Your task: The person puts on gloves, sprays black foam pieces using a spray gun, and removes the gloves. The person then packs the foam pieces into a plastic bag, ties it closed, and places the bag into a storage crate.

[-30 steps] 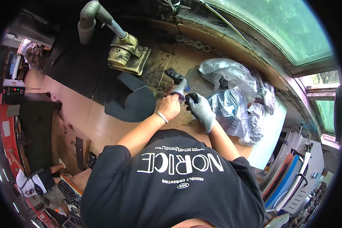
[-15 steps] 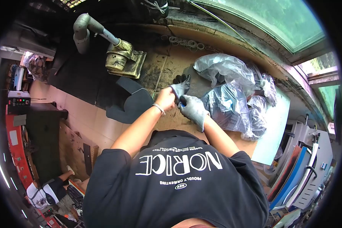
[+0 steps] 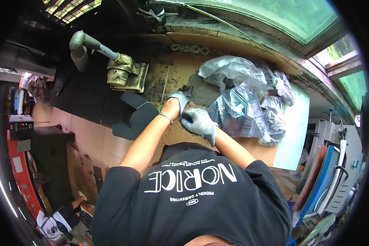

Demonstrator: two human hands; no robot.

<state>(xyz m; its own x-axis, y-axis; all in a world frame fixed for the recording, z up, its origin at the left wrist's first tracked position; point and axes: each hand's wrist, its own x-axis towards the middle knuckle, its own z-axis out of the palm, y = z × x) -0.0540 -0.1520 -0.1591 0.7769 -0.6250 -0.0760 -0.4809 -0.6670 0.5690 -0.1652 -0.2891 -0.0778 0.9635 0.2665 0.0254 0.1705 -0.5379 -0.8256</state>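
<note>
My left hand [image 3: 174, 104] is partly inside a grey work glove [image 3: 179, 97] with dark fingers. The glove covers the fingers and knuckles, while the wrist, with a light bracelet, is bare. Its dark fingertips look stretched out and hold nothing that I can see. Close beside it, my right hand [image 3: 201, 122] wears a matching grey glove. Its fingers are closed at the loose cuff edge of the left glove; a small blue spot shows near them. Both hands are above the brown cardboard-covered bench [image 3: 174, 133].
Clear plastic bags [image 3: 238, 110] with dark contents lie right of my hands. Dark sheet pieces [image 3: 137, 119] are at the left, near a stained metal device [image 3: 121, 76] with a grey pipe [image 3: 80, 51]. Pale rings [image 3: 190, 49] lie at the back. A person [image 3: 65, 217] is at lower left.
The view has shifted slightly. The left glove sits further over the hand, its cuff pulled towards the wrist. My right hand has moved a little towards my body.
</note>
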